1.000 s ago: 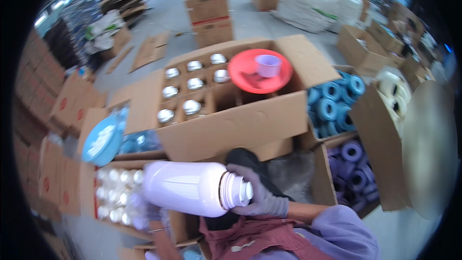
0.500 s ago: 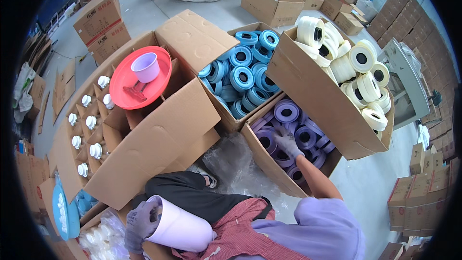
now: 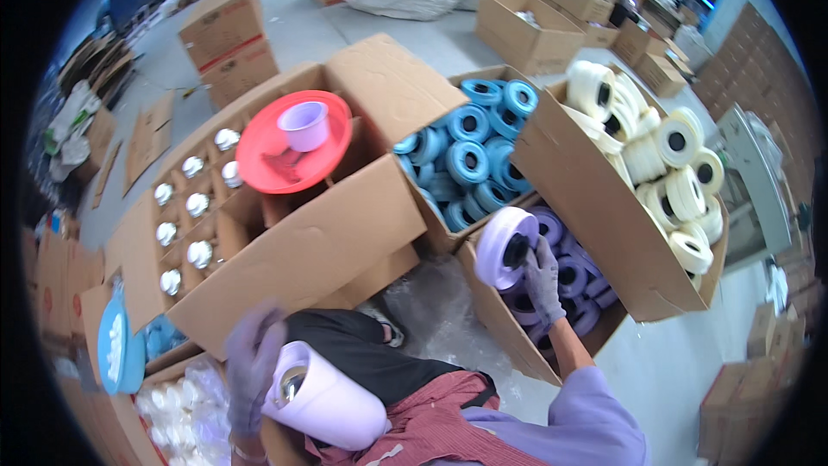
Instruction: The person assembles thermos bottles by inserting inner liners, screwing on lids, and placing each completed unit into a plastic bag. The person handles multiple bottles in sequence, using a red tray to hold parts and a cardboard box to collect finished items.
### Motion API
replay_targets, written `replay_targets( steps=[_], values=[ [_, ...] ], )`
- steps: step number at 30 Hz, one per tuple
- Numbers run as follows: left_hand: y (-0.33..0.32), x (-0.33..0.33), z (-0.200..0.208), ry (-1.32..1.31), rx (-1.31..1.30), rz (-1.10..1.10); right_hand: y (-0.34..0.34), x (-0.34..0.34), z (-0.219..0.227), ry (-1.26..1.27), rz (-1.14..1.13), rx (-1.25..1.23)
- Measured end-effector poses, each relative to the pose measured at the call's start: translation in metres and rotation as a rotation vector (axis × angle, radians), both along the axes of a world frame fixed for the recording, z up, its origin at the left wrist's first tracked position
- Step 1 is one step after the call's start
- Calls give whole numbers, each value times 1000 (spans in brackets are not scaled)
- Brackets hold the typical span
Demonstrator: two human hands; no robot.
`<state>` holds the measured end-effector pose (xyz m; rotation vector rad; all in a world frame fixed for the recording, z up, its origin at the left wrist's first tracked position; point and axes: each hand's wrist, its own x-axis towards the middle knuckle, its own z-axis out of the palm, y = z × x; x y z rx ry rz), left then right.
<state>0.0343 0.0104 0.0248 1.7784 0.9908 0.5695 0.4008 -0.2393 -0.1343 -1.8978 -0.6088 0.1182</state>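
Observation:
My right hand (image 3: 543, 280), in a grey glove, grips a purple ring-shaped plastic part (image 3: 498, 250) with a black centre. It holds this part just above a cardboard box of similar purple rings (image 3: 571, 278). A lavender cylindrical container (image 3: 336, 401) lies tilted across my lap. Its open mouth faces left, and something shiny shows inside. Beside that mouth is my left hand (image 3: 252, 358), also gloved; it looks raised off the container, and motion smears its fingers.
Blue rings (image 3: 467, 162) fill a box ahead, and cream rings (image 3: 677, 142) another at right. The divided carton at left holds white-capped bottles (image 3: 197, 204). Across it rests a red plate (image 3: 259, 168) carrying a lavender cup (image 3: 304, 127). Clear plastic (image 3: 440, 311) lies on the floor.
My right hand has lifted a purple ring out of the box. My left hand has come off the container's rim and moved up. The whole view has shifted.

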Motion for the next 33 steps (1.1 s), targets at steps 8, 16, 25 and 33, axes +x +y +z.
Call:
replay_targets(
  steps=[8,16,25,33],
  values=[
    [-1,22,12,-629,-550,-168,194,-151,125,-898,574,312],
    [8,-42,-10,-359,414,185,248,-223,132,595,1219,132],
    [6,-76,-18,-522,280,236,255,-268,161,-183,1197,375],
    [25,-126,-47,-251,441,-81,259,-226,107,736,1371,-361]
  ],
)
